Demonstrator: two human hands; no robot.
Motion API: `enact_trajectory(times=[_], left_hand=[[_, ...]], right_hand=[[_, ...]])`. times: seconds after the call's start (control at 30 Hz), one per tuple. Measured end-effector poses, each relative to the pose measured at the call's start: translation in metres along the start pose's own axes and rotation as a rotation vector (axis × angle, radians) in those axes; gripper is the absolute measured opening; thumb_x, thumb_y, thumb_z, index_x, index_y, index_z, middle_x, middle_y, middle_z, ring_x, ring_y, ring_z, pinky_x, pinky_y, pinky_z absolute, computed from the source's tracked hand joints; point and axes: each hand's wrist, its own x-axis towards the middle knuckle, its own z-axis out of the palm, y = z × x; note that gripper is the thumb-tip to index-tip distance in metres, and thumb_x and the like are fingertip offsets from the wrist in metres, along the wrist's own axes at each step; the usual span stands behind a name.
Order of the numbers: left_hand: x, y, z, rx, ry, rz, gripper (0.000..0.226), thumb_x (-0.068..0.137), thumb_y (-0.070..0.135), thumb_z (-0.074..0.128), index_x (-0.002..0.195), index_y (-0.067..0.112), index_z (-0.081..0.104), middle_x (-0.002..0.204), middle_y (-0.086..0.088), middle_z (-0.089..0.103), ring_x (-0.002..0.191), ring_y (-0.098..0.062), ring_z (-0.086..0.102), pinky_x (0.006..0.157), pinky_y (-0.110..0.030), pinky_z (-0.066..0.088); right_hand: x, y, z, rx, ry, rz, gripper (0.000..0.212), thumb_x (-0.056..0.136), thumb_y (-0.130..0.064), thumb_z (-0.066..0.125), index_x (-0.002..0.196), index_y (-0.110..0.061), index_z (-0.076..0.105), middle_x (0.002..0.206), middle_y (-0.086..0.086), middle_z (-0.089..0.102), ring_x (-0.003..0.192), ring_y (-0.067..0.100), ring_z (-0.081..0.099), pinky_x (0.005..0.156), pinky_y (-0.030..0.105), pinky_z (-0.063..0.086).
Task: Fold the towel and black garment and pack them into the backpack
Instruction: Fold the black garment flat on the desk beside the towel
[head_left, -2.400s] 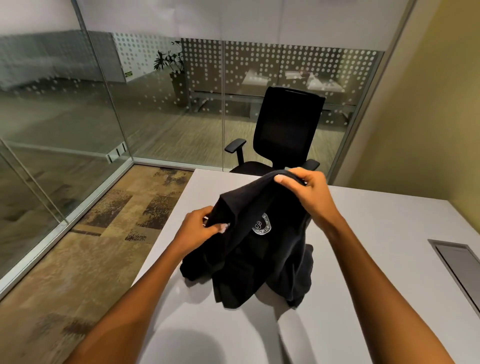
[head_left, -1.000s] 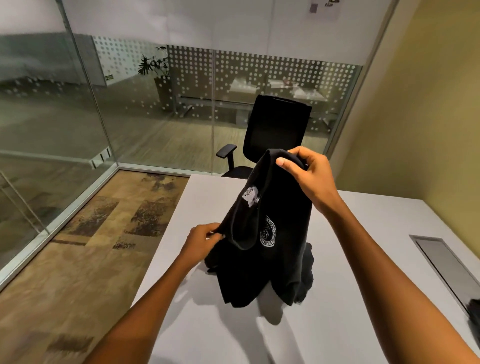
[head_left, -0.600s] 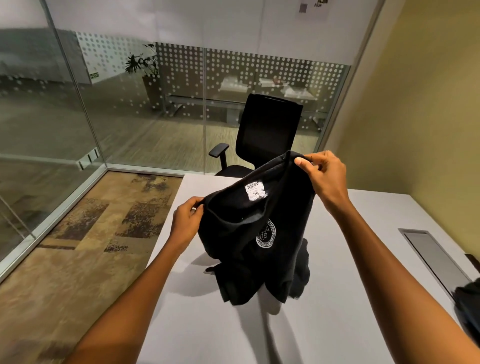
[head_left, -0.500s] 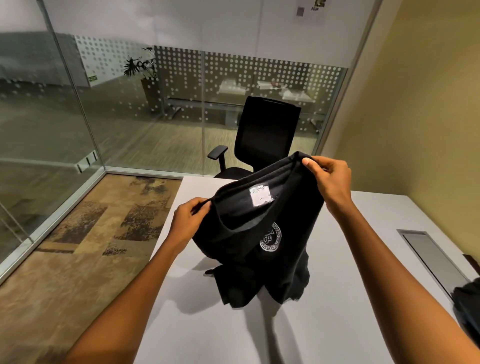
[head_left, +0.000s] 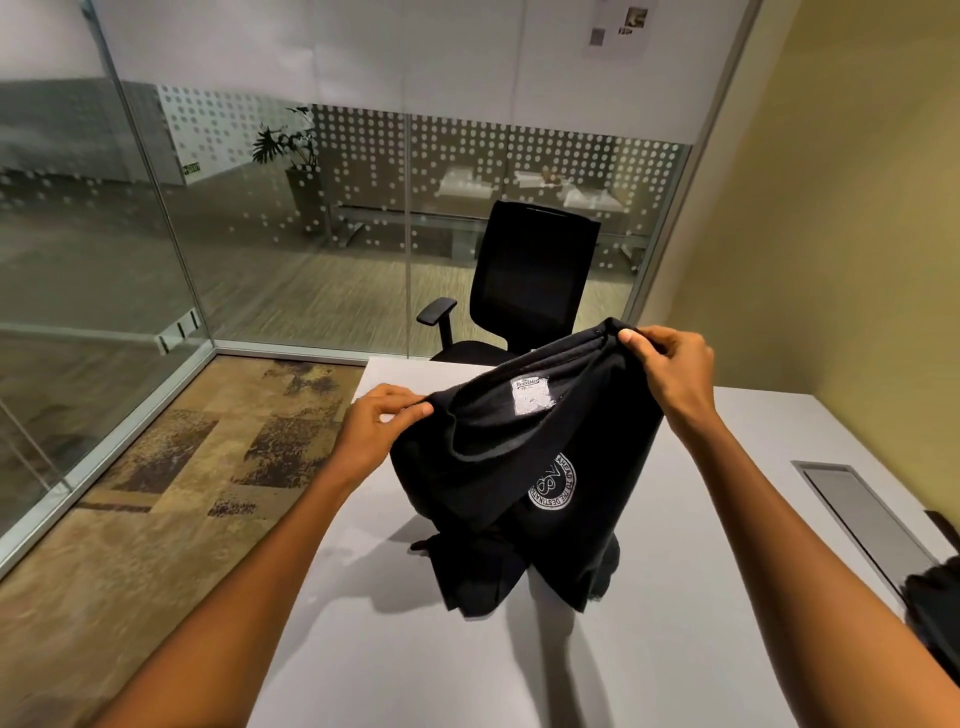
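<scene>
Above the white table (head_left: 675, 649), left hand (head_left: 371, 434) and right hand (head_left: 670, 366) pinch the black cotton garment (head_left: 524, 483), hem seemingly touching it.

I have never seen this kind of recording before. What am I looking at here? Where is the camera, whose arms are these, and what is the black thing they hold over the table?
There is no machine here. The camera sits on a person's head and looks forward and down, so the two bare arms reaching in from the bottom are that person's own.

The left hand and the right hand each pinch the top edge of a black garment. It looks like a shirt held open at the neck: a white label shows inside and a round white logo is on the cloth. Its lower part rests crumpled on the grey table.

A metal cable hatch is set into the table at the right. Something dark sits at the right edge, too cut off to identify. Behind the table stands a black office chair before a glass wall.
</scene>
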Motion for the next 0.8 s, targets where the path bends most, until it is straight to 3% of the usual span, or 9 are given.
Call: enact_trajectory(times=[0.1,0.23,0.33,0.43,0.53,0.67,0.73,0.8], left_hand=[[0.004,0.011,0.0,0.044,0.213,0.088,0.02,0.091,0.012,0.06,0.105,0.002,0.068,0.098,0.003,0.054,0.092,-0.005,0.056,0.074,-0.004,0.043],[0.013,0.031,0.017,0.141,0.271,0.05,0.022,0.097,0.021,0.047,0.095,0.006,0.062,0.085,-0.007,0.06,0.079,-0.018,0.053,0.07,-0.03,0.04],[0.019,0.053,0.043,-0.116,0.19,-0.104,0.021,0.098,0.024,0.044,0.085,0.015,0.057,0.09,-0.006,0.059,0.086,-0.018,0.053,0.08,-0.033,0.042],[0.017,0.075,0.067,-0.311,0.091,-0.176,0.021,0.098,0.023,0.043,0.082,0.019,0.055,0.09,-0.005,0.059,0.086,-0.018,0.054,0.075,-0.031,0.044],[0.012,0.093,0.077,-0.46,0.023,-0.246,0.017,0.1,0.023,0.039,0.097,0.013,0.053,0.096,-0.007,0.06,0.088,-0.021,0.059,0.067,-0.03,0.049],[0.014,0.1,0.074,-0.48,-0.005,-0.258,0.035,0.091,0.04,0.056,0.111,0.017,0.04,0.109,-0.008,0.058,0.094,-0.022,0.063,0.062,-0.032,0.055],[0.015,0.101,0.074,-0.41,-0.034,-0.201,0.034,0.089,0.031,0.063,0.116,0.026,0.043,0.114,-0.005,0.055,0.096,-0.02,0.063,0.06,-0.03,0.055],[0.016,0.104,0.075,-0.377,-0.08,-0.133,0.016,0.094,0.019,0.054,0.109,0.026,0.057,0.108,-0.003,0.06,0.094,-0.019,0.063,0.059,-0.027,0.054]], right_hand=[[-0.001,-0.001,0.001,-0.063,-0.009,-0.006,0.028,0.089,-0.034,0.062,0.1,-0.011,0.074,0.09,0.007,0.073,0.086,0.024,0.067,0.078,0.036,0.053],[0.002,-0.023,0.009,-0.17,0.07,-0.048,0.031,0.092,-0.035,0.056,0.094,-0.007,0.071,0.084,0.009,0.07,0.084,0.028,0.064,0.073,0.031,0.045],[0.0,-0.049,0.023,-0.171,0.014,-0.099,0.025,0.093,-0.033,0.055,0.078,-0.013,0.057,0.072,0.004,0.057,0.073,0.025,0.055,0.062,0.024,0.029],[-0.012,-0.065,0.04,-0.19,-0.1,-0.209,0.022,0.088,-0.037,0.062,0.088,-0.015,0.066,0.081,0.005,0.068,0.082,0.026,0.062,0.069,0.032,0.044],[-0.026,-0.069,0.048,-0.208,-0.248,-0.339,0.022,0.088,-0.032,0.064,0.103,-0.018,0.071,0.091,0.003,0.07,0.088,0.024,0.064,0.077,0.036,0.051],[-0.031,-0.064,0.041,-0.199,-0.444,-0.395,0.029,0.093,-0.02,0.056,0.121,-0.017,0.064,0.09,0.011,0.057,0.084,0.024,0.056,0.076,0.039,0.046],[-0.033,-0.061,0.036,-0.2,-0.519,-0.404,0.033,0.094,-0.017,0.053,0.126,-0.018,0.06,0.092,0.014,0.056,0.084,0.023,0.054,0.079,0.039,0.046],[-0.04,-0.057,0.032,-0.13,-0.505,-0.41,0.037,0.096,-0.018,0.051,0.132,-0.021,0.053,0.088,0.006,0.058,0.079,0.018,0.055,0.075,0.031,0.046]])
